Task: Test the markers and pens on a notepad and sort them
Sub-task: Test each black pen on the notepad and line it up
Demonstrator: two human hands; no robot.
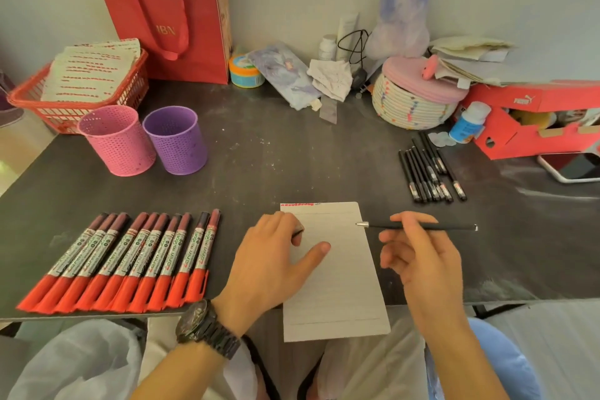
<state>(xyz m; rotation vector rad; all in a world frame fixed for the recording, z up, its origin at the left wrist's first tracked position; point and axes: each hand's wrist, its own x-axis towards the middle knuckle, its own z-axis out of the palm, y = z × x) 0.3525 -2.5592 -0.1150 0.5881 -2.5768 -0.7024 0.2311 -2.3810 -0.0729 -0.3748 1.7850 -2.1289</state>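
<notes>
At the far left a red basket [26, 97] of printed papers sits at the back of the dark table [292, 156]. Just in front of it a pink cup [118, 140] and a purple cup [177, 141] stand upright, side by side. Nearer to you, a row of red markers [123, 261] lies flat along the table's front edge, the markers touching one another, red ends toward you.

Your left hand [272, 261], a watch [204, 328] on its wrist, rests on the left edge of the notepad [337, 286]. The thumb lies straight on the paper and the fingers curl under near the pad's top left corner. Something small and dark shows there, but you cannot tell whether the fingers hold it. The notepad lies in front of you, its near end hanging over the table's edge.

Your right hand [418, 256] pinches a black pen [418, 227] between thumb and fingers. The pen lies almost level, its silver tip pointing left at the pad's upper right edge; whether it touches the paper is unclear.

Further back on the right a bunch of black pens [428, 172] lies close together. Beyond them sit a red shoe box [519, 120] and a phone [571, 167].
</notes>
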